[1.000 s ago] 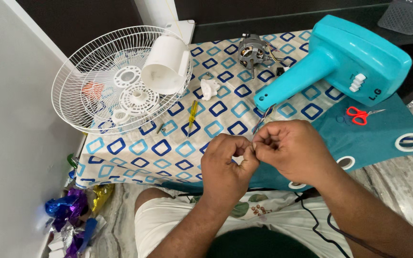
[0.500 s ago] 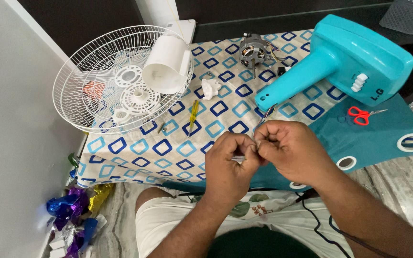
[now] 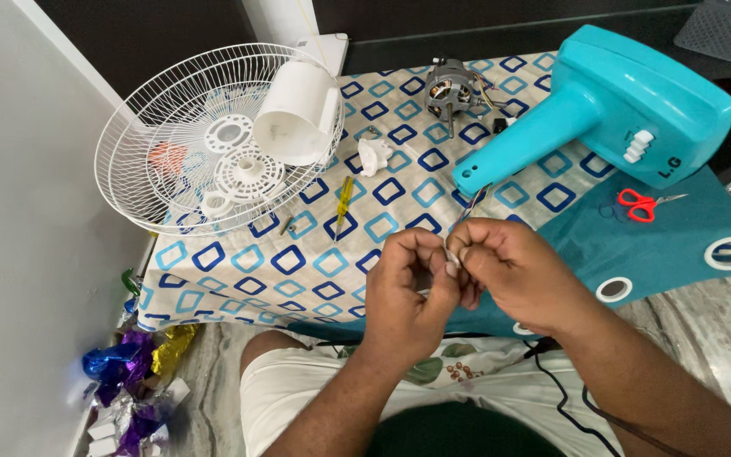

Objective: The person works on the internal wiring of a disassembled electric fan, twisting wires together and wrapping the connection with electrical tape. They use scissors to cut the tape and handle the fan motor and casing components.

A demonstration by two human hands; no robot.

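Both hands, left (image 3: 412, 283) and right (image 3: 509, 271), pinch wires (image 3: 477, 199) near front edge; better steady, short grip, no tugging at housing (image 3: 628, 106).

Both hands are meeting just below the teal fan housing (image 3: 628, 110), the left hand (image 3: 412, 288) and right hand (image 3: 509, 271) pinching thin wires (image 3: 471, 203) trailing from its neck. Left of the housing a yellow screwdriver (image 3: 343, 201) is lying on the patterned cloth (image 3: 239, 262); farther left, a white fan guard (image 3: 205, 144). Red scissors (image 3: 643, 203) are lying just below the housing.
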